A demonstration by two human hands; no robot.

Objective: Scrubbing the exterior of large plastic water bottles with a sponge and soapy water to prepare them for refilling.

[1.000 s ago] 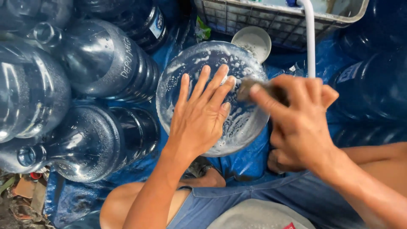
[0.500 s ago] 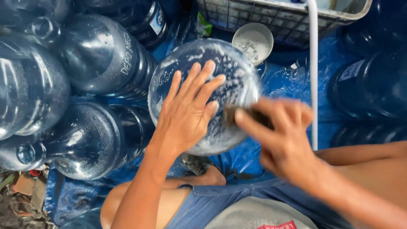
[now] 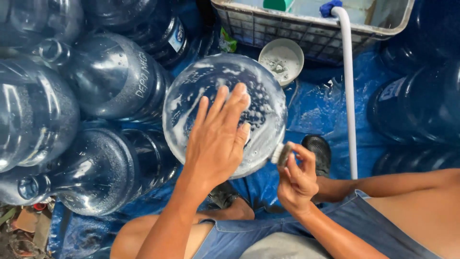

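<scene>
Now the right hand [image 3: 296, 180] has dropped from the face of the soapy bottle [image 3: 224, 112] to its lower right edge, where a second ago it was crossing the middle of the upturned base; half a second ago it was already sliding down that side. Its fingers [image 3: 304, 160] are pinched narrow around a small grey scrubbing pad [image 3: 280, 154], which touches the bottle's rim. The left hand [image 3: 218, 139] has kept its place, spread flat with fingers wide on the soapy base, steadying it rather than gripping anything. The bottle itself sits a little higher in the view than before, between the person's knees, base up, streaked with white lather over most of its round face. To my eye the scrubbing has moved from the flat base to the edge, so the base looks largely covered and the sides are what remain.

Around it lie other large clear bottles [image 3: 112, 79] on a blue tarpaulin [image 3: 316, 112]. A small white bowl [image 3: 281, 58] stands just beyond the soapy bottle, beside a white crate [image 3: 297, 33], and a white hose [image 3: 349, 96] runs down from the crate past the right hand
</scene>
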